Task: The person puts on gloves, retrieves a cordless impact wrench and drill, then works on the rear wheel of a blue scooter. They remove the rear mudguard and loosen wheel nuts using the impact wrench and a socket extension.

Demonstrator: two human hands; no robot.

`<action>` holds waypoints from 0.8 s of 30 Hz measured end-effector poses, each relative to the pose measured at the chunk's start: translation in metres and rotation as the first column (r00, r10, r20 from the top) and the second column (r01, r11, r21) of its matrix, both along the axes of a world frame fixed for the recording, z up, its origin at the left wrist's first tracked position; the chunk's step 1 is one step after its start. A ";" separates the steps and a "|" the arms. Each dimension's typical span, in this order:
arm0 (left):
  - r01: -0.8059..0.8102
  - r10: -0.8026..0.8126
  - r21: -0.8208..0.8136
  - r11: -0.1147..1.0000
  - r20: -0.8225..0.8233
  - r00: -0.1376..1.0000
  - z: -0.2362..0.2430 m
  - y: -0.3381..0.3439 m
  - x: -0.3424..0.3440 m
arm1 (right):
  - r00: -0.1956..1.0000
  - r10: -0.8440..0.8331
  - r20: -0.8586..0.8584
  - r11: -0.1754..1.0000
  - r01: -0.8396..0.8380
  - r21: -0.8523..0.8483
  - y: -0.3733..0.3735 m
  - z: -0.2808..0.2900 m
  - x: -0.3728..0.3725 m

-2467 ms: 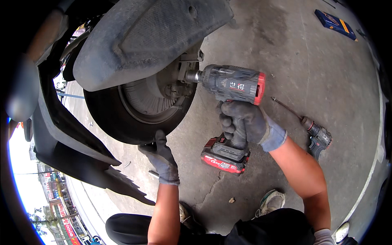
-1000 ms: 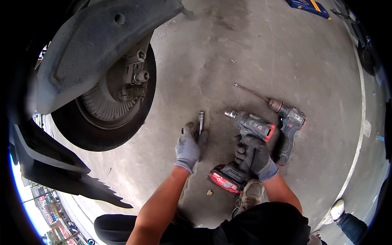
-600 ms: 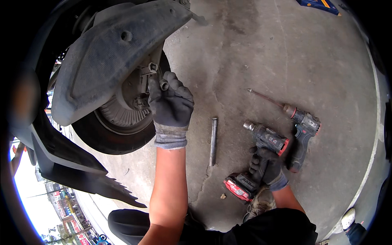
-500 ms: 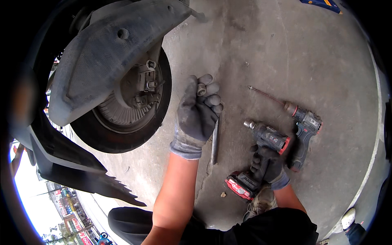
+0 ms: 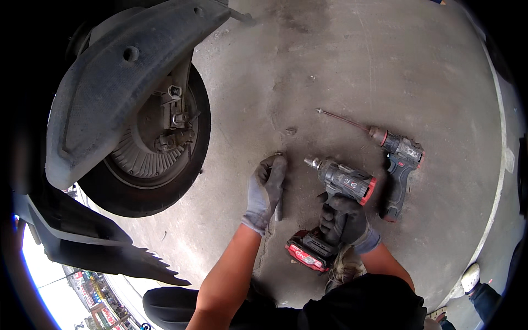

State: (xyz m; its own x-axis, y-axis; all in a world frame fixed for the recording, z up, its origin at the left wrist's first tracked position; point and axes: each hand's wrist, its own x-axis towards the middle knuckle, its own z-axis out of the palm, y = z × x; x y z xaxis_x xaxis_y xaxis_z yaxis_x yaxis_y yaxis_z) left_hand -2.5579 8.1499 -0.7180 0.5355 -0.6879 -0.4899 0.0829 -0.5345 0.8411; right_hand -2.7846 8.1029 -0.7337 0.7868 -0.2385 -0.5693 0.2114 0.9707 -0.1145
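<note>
My left hand [image 5: 268, 187], in a grey glove, is low over the floor with its fingers closed around a slim metal rod [image 5: 279, 210]; the rod's lower end shows below the glove and the rest is mostly covered. A small, dark, nut-like piece [image 5: 291, 131] lies on the floor beyond those fingers. My right hand [image 5: 346, 221], gloved too, is wrapped around the handle of a black and red cordless impact wrench [image 5: 347, 181]. A socket on its nose points left, and its battery [image 5: 311, 252] is just above my shoe.
A cordless drill [image 5: 404, 159] with a long thin bit lies to the right of the impact wrench. At left stand a vehicle's wheel [image 5: 201, 148] and dark mudguard [image 5: 110, 104]. Another person's shoe [image 5: 471, 278] is at the lower right, by a white floor line.
My left hand has come down from mid-air and closed on the rod. The nut-like piece it held has left its fingers. My right hand keeps its grip on the impact wrench.
</note>
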 end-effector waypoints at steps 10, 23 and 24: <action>-0.541 0.104 -0.205 0.816 -0.868 0.485 0.012 -0.020 0.006 | 0.988 0.153 -0.024 0.883 -0.148 -0.445 0.028 0.036 0.037; 0.046 -0.073 0.058 0.997 0.752 0.655 -0.015 0.042 0.014 | 0.987 0.040 -0.157 0.958 -0.083 -0.275 0.026 0.022 -0.002; 0.044 -0.087 0.075 0.996 0.787 0.611 -0.009 0.038 0.006 | 0.988 0.044 -0.149 0.960 -0.083 -0.266 0.027 0.021 -0.004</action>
State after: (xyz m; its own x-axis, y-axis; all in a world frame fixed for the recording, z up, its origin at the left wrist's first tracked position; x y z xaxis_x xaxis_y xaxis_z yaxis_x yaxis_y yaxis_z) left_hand -2.5524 8.1878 -0.7268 0.6839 -0.7263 0.0696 -0.6379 -0.5488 0.5402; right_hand -2.7886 8.1296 -0.7129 0.7222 -0.3509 -0.5961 0.1127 0.9100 -0.3991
